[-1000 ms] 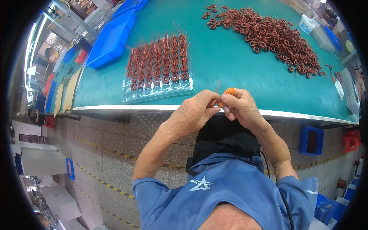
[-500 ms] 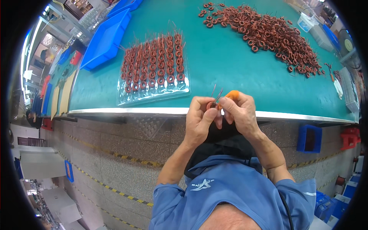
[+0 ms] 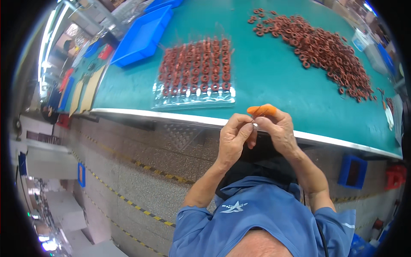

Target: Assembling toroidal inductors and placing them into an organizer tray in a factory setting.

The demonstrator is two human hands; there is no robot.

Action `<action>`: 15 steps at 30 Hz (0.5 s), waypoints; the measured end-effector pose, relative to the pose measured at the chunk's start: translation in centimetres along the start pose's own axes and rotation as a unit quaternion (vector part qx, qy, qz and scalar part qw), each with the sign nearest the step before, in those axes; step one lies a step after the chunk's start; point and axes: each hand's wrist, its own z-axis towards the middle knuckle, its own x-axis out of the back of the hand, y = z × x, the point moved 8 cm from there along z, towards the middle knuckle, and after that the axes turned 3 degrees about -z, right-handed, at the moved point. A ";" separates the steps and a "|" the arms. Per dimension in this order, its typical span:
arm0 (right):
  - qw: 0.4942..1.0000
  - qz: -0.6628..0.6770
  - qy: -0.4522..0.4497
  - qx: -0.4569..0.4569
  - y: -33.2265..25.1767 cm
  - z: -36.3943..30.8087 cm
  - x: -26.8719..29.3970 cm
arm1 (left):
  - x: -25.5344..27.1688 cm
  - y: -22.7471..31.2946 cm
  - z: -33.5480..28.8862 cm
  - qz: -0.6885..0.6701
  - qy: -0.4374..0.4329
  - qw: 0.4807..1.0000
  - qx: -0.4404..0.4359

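Note:
My left hand (image 3: 233,143) and my right hand (image 3: 280,130) meet at the table's front edge, fingertips pinched together. Between them is a small copper-red wire-wound ring coil, largely hidden by the fingers; its thin wire leads (image 3: 258,114) stick up beside my right index finger. That finger wears an orange finger cot (image 3: 262,110). Left fingers close on the coil, while the right thumb and index finger pinch at its leads. Ahead and to the left, a clear plastic tray (image 3: 192,102) holds rows of similar ring coils (image 3: 195,68), leads upward.
A large heap of loose ring coils (image 3: 321,49) covers the back right of the green table (image 3: 265,81). Blue bins (image 3: 143,36) stand at the back left. At the right edge lie a white-handled tool (image 3: 388,118) and clear trays. Below the table sits a blue crate (image 3: 352,171).
The view has turned, so the table slants. My right index finger has folded across toward the left fingertips, and the coil, earlier visible at my left fingers, is now mostly covered.

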 end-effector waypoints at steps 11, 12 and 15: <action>0.728 -0.627 0.191 0.203 -4.1 4.0 19.2 | 23.4 15.8 3.2 0.465 0.294 0.823 -0.144; 0.713 -0.639 0.194 0.216 -3.6 3.9 19.9 | 23.9 15.6 4.0 0.409 0.281 0.856 -0.146; 0.692 -0.663 0.186 0.216 -3.1 5.1 20.1 | 26.0 15.8 6.0 0.492 0.257 0.814 -0.171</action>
